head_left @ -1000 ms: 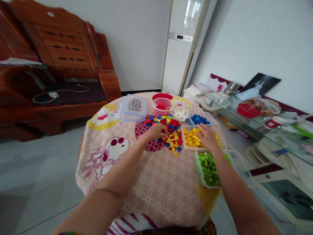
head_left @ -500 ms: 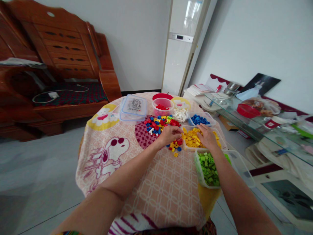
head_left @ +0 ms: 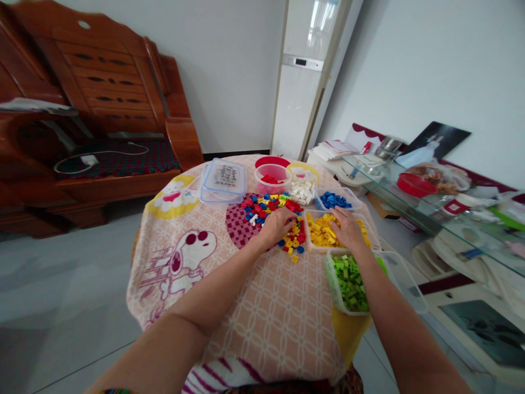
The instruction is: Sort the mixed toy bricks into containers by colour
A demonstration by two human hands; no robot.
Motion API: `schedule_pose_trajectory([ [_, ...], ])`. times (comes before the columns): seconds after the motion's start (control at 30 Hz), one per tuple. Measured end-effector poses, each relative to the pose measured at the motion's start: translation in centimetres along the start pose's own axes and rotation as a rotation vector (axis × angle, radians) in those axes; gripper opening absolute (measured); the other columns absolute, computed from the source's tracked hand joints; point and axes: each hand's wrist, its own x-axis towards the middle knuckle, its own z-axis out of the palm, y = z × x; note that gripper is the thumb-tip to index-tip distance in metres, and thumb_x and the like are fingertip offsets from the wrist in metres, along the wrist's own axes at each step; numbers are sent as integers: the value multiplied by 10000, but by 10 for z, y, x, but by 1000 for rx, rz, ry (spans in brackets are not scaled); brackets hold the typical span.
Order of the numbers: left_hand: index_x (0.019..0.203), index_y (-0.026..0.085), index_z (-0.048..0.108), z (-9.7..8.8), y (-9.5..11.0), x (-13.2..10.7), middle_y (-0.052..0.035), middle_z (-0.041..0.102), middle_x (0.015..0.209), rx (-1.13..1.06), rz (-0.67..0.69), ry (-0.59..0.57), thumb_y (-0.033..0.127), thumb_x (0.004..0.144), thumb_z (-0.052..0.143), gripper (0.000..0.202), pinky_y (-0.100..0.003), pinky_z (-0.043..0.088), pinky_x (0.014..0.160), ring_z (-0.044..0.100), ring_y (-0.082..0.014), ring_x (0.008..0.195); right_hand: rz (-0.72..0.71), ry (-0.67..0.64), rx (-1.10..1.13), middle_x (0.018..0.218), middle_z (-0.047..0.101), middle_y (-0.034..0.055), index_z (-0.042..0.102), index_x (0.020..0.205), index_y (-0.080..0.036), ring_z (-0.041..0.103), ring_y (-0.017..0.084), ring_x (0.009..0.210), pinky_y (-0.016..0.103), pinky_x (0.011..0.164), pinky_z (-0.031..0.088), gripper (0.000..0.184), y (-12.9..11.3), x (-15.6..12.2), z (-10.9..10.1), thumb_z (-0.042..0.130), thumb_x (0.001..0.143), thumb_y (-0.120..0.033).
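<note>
My left hand [head_left: 277, 225] is over the mixed pile of small toy bricks [head_left: 262, 208], its fingers bent together among red and yellow pieces. Whatever they pinch is too small to make out. Resting over the yellow bricks [head_left: 320, 230] in a clear plastic box [head_left: 310, 249], my right hand [head_left: 347, 226] has its fingers stretched out. Just behind that box stands one with blue bricks [head_left: 334, 200]. Green bricks [head_left: 348, 282] fill another clear box under my right forearm. White bricks [head_left: 302, 192] lie heaped beside a round tub [head_left: 273, 178] with red bricks inside.
Stacked clear lids [head_left: 223, 180] lie at the back left of the round table, on a patterned cloth [head_left: 262, 328]. A red lid [head_left: 272, 161] is behind the tub. To the right is a glass shelf [head_left: 414, 202] with household things. A wooden bench [head_left: 110, 93] stands far left.
My left hand has moved left and slightly down, from the edge of the yellow box back over the mixed pile. My right hand stays in place.
</note>
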Motion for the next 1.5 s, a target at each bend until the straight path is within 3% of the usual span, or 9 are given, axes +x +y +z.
schedule_pose_trajectory([
  [0.17,1216,202,715,7,8,-1,-103,698,1247,164,-28,-143,99,899,560,367,-329,531,1001,644,-225,1160,-13,3,-1,1416,622,124,637,1371,-202,542,311,1340,533,1165,420,469,1,0,0,515,922,-263],
  [0.33,1129,184,731,6,7,-1,-95,708,1169,206,-42,-175,105,918,524,306,-321,528,986,651,-221,1117,-15,8,-13,1403,630,128,644,1359,-190,552,313,1328,533,1161,422,464,1,1,1,522,917,-257],
  [0.5,1071,157,734,6,3,0,-107,717,1114,139,-23,-132,97,885,552,267,-331,540,947,664,-228,1052,-8,-5,-16,1413,622,139,649,1354,-179,550,324,1331,536,1159,421,465,0,1,0,523,912,-245],
  [0.63,1059,146,737,6,1,0,-104,727,1041,27,0,-34,83,841,591,270,-313,549,912,675,-208,972,6,-15,-25,1415,621,138,653,1351,-187,548,330,1334,546,1164,411,459,-1,1,-1,527,913,-241],
  [0.83,1084,142,729,13,9,-1,-95,728,1012,-165,149,100,67,821,588,307,-295,553,859,671,-173,896,12,-26,-38,1413,621,142,656,1347,-180,547,328,1338,531,1167,414,453,-1,2,-2,538,913,-238],
  [1.03,1108,154,736,25,21,-2,-106,723,1073,-258,270,69,83,847,580,312,-306,552,908,674,-193,1015,-11,-1,-35,1404,631,137,656,1345,-182,548,332,1336,547,1155,424,456,-2,1,-1,524,911,-233],
  [1.27,1252,160,692,24,22,-2,-108,711,1133,-312,299,34,69,865,526,431,-296,562,885,684,-171,967,-14,4,-31,1403,632,133,652,1350,-186,545,322,1342,538,1158,424,457,-2,1,-1,528,912,-225],
  [1.33,1222,152,703,20,19,-1,-109,722,1114,-291,278,63,74,871,542,395,-308,553,916,682,-183,1004,-18,3,-25,1404,632,132,651,1353,-186,545,319,1343,534,1163,422,459,-1,1,-1,529,913,-231],
  [1.5,1085,138,744,7,5,0,-102,748,1036,-184,62,135,82,873,576,276,-314,538,940,689,-191,984,-17,7,-15,1417,623,130,648,1359,-198,540,319,1349,544,1160,423,463,1,0,0,524,916,-252],
])
